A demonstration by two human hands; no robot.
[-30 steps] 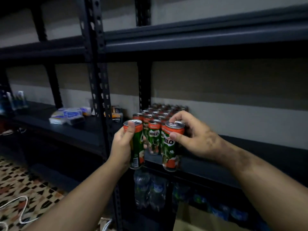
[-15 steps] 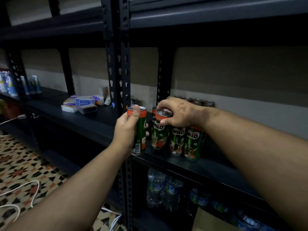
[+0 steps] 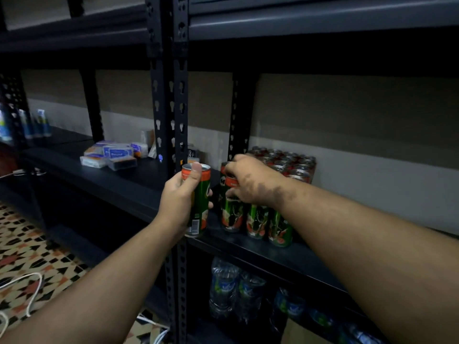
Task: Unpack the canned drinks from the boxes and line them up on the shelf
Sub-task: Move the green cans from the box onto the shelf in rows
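While reaching from below toward the dark shelf, gripping an upright green-and-orange can in the left hand, fingers curled round its body and thumb laid up near the rim, just off the front edge beside the slotted upright post. Just right, wrapping the right hand over the top of a second can, standing on the shelf beside the front row of cans. Farther back, standing packed against the wall, more cans.
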